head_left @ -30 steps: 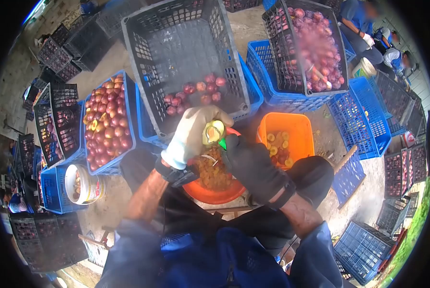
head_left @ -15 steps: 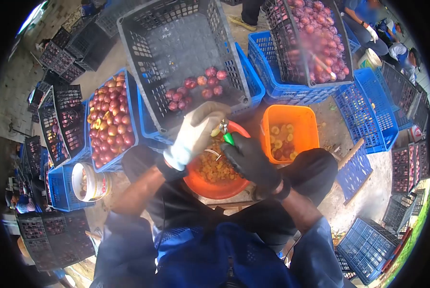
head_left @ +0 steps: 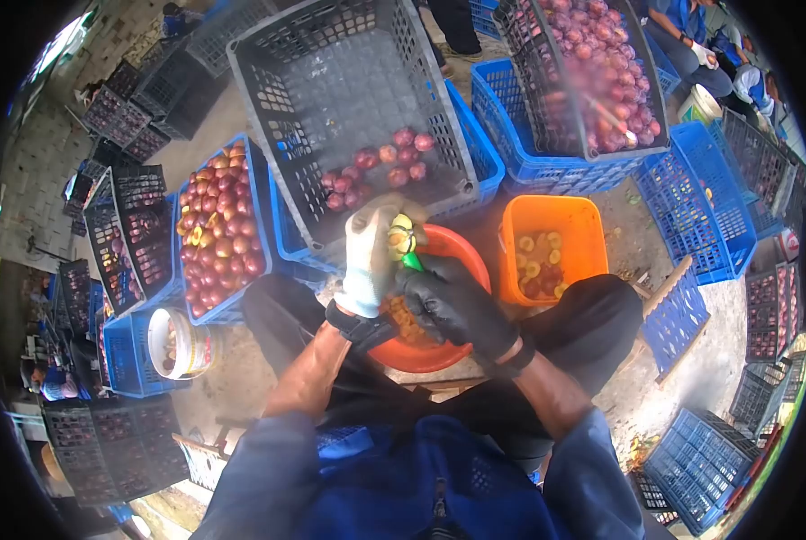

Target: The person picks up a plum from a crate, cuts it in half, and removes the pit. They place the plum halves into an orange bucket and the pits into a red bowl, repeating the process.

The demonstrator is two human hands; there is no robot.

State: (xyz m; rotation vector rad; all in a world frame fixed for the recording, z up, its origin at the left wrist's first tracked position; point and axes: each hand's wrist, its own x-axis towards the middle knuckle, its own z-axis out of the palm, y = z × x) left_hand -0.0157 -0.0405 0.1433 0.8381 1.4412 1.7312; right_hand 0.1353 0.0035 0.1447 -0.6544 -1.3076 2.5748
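Hands [head_left: 412, 270] around fruit [head_left: 399, 236]

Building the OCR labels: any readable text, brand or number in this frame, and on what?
None readable.
White bucket: markings on its side too blurred to read.
Crates, orange tub, gloves on left hand and right hand: no print visible.

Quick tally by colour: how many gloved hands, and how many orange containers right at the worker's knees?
White-gloved left hand, holding fruit: 1
Black-gloved right hand, on green-handled tool: 1
Orange round basin: 1
Orange square bucket: 1
Total: 4
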